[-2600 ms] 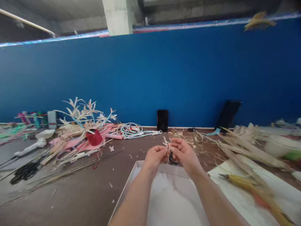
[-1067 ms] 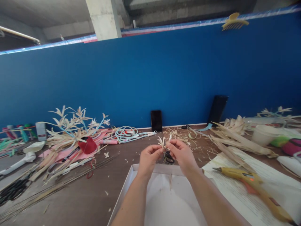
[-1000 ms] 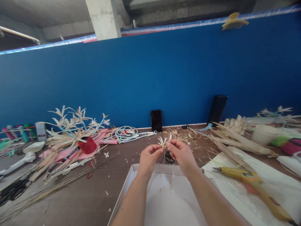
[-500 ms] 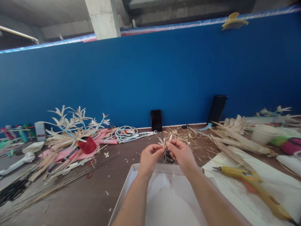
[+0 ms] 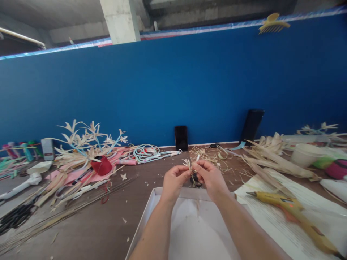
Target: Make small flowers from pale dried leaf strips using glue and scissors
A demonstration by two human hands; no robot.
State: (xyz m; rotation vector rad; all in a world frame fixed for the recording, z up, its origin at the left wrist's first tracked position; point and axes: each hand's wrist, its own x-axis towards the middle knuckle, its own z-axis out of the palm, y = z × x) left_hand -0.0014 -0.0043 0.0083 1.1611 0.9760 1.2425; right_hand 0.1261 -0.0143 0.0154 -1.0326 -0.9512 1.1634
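Observation:
A small pale flower of dried strips is pinched between the fingertips of my left hand. Close beside it, my right hand has thumb and forefinger pressed together on a small whitish piece at the flower's right side. The fingertips of both hands nearly meet, and they cover the flower's lower part. Both hands are above the far edge of a white box. Behind them, a dark object shows partly between the hands.
Left, strip flowers on blue stems, a red roll and coiled cord. Two dark phones lean on the blue partition. Right, a yellow glue gun on paper, dried husks and a white cup.
The view has shifted very slightly. Both hands keep their pinched hold, with hardly any movement of the fingers.

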